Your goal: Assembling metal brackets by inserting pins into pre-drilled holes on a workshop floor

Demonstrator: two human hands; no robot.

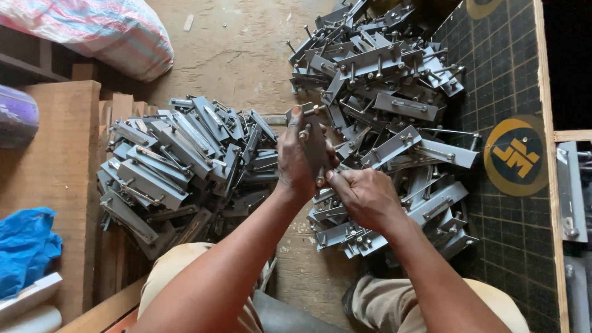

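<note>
- Head view: the left hand (296,161) is wrapped around a grey metal bracket (313,145), holding it upright between the two piles, with the thumb laid along its near edge.
- A bolt (304,132) sticks out of the bracket near its top, just beside the left thumb.
- The right hand (364,196) is curled shut just below and to the right of the bracket; its thumb and forefinger pinch at the bracket's lower end, and what they pinch is too small to tell.
- The two hands touch at the bottom of the bracket, above a bare strip of dusty floor (246,55).
- To the left lies a heap of the same grey brackets (179,166), stacked roughly flat and overlapping.
- To the right and behind the hands is a looser pile of brackets (382,86) with bolts pointing all ways; it runs down beside the right wrist.
- The right pile partly rests on a dark checked mat (505,61) with a round yellow mark.
- Wooden boards (61,142) lie at the far left, with a blue plastic bag (24,246) on them.
- A striped sack (105,31) sits at the top left.
- The person's knees in tan trousers (179,271) show at the bottom edge.
</note>
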